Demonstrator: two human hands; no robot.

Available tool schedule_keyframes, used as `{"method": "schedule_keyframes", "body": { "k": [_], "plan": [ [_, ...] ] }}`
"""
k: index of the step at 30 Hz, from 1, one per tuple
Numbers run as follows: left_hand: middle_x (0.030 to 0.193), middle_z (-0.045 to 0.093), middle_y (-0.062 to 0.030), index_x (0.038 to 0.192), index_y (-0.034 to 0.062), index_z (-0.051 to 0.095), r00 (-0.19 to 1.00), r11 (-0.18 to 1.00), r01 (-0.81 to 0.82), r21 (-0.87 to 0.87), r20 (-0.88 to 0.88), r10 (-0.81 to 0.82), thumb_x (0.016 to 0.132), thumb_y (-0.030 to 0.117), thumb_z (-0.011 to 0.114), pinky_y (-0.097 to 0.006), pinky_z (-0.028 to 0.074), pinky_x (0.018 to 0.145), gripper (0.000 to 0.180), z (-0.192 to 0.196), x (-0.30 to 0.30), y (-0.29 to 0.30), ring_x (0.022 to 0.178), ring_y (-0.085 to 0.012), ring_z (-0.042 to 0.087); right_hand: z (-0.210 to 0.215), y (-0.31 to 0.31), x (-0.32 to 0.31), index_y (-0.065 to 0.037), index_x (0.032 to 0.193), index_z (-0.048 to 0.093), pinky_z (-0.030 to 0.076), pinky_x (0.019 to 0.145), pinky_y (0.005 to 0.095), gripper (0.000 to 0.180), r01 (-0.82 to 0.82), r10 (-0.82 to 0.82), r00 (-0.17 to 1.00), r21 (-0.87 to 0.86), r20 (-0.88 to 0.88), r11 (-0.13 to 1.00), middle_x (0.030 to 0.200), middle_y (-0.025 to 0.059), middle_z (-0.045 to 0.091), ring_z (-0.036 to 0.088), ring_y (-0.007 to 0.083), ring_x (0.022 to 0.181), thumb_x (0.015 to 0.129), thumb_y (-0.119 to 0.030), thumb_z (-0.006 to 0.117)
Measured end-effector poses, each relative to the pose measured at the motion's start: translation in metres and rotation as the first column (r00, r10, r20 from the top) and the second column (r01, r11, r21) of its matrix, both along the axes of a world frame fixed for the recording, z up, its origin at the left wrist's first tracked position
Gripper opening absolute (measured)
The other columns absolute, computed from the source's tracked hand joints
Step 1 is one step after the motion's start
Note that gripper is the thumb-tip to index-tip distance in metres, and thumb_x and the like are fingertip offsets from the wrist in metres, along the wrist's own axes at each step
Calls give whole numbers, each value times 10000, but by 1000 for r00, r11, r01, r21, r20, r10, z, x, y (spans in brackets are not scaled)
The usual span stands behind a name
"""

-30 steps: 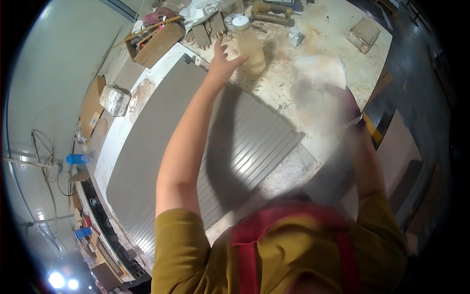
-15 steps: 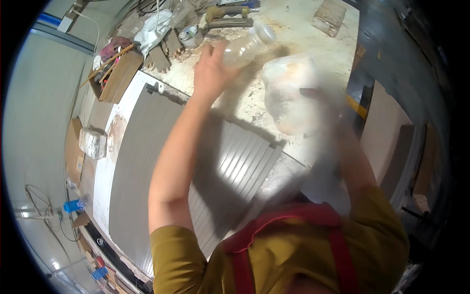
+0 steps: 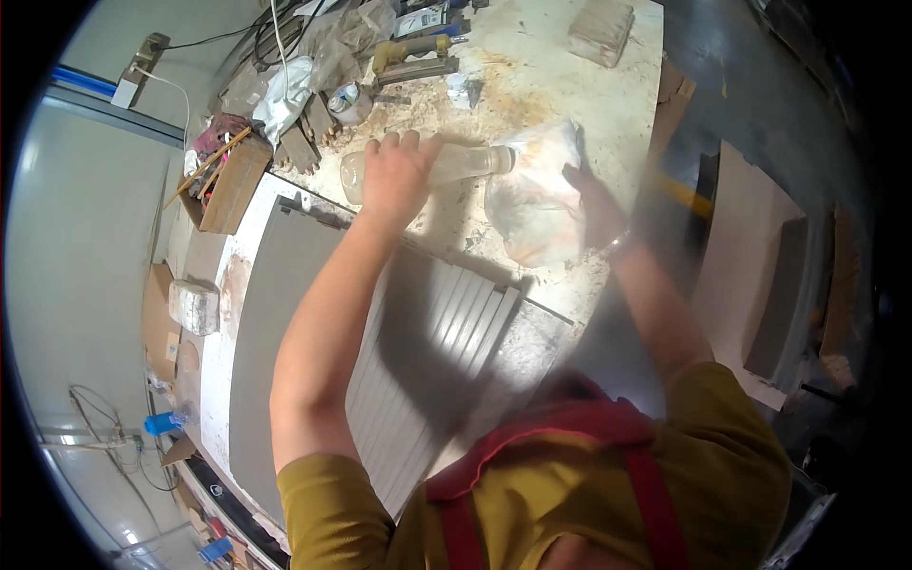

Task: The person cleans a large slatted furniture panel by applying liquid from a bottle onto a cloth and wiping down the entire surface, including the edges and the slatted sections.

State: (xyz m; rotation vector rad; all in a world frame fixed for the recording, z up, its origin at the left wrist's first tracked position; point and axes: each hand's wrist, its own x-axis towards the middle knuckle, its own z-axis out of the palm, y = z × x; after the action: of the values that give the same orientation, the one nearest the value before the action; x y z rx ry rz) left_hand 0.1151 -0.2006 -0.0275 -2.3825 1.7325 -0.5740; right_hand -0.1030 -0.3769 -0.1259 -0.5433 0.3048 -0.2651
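Observation:
My left hand (image 3: 397,182) is wrapped around a clear bottle (image 3: 461,163), which lies almost level above the worktable. Its mouth, at the right end, meets or nearly meets the upper left of a stained white cloth (image 3: 537,214). Gripped at its right edge, the cloth hangs from my right hand (image 3: 598,211), the thumb on its near face and the other fingers mostly hidden. Below both hands lies a row of grey slats (image 3: 456,309), packed side by side, with the shadow of my arm across them.
The dusty worktable (image 3: 513,57) bears a yellow-handled power tool (image 3: 408,49), a small white object (image 3: 463,92), a cup (image 3: 350,103) and a wrapped block (image 3: 601,31). Left stands a cardboard box (image 3: 236,185) of odds and ends. A pale panel (image 3: 746,256) is beyond the table's right edge.
The bottle has swung from slanting up and right to nearly level, its mouth now at the cloth. My right hand and the cloth, blurred before, are steadier. The view has shifted slightly.

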Motion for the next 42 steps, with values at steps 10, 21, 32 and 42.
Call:
{"method": "schedule_keyframes", "body": {
  "k": [10,21,32,42],
  "plan": [
    [901,600,-55,1109,198,600,992,992,125,37,29,-126,762,67,577,-421,406,799,372,24,-23,-26,915,-256,573,16,5,-12,-41,1375,423,260,1126,417,550,17,-254,966,-989,55,-149,1328,133,527,491,247,1217,943,-377,471],
    [915,594,-59,1152,196,600,982,974,157,163,77,-171,766,48,556,-418,417,809,416,42,-34,-12,913,-249,572,-11,7,-18,-8,1357,414,395,1006,230,399,59,-258,965,-912,-53,406,1264,87,555,517,121,1127,976,-128,428],
    [949,607,-55,1151,202,602,981,965,135,224,110,-163,797,76,543,-417,413,811,380,48,-25,-18,943,-244,570,12,8,-17,-14,1305,483,456,979,337,423,-64,-318,943,-993,-93,101,1263,106,577,565,203,1126,1006,-303,407],
    [966,611,-52,1083,192,607,987,967,37,252,140,-74,795,59,551,-435,403,846,322,56,-17,-32,951,-253,578,-1,0,-11,-28,1450,217,456,955,376,932,118,-230,968,-991,100,68,1240,178,559,587,330,1049,728,-354,709]
  ]
}}
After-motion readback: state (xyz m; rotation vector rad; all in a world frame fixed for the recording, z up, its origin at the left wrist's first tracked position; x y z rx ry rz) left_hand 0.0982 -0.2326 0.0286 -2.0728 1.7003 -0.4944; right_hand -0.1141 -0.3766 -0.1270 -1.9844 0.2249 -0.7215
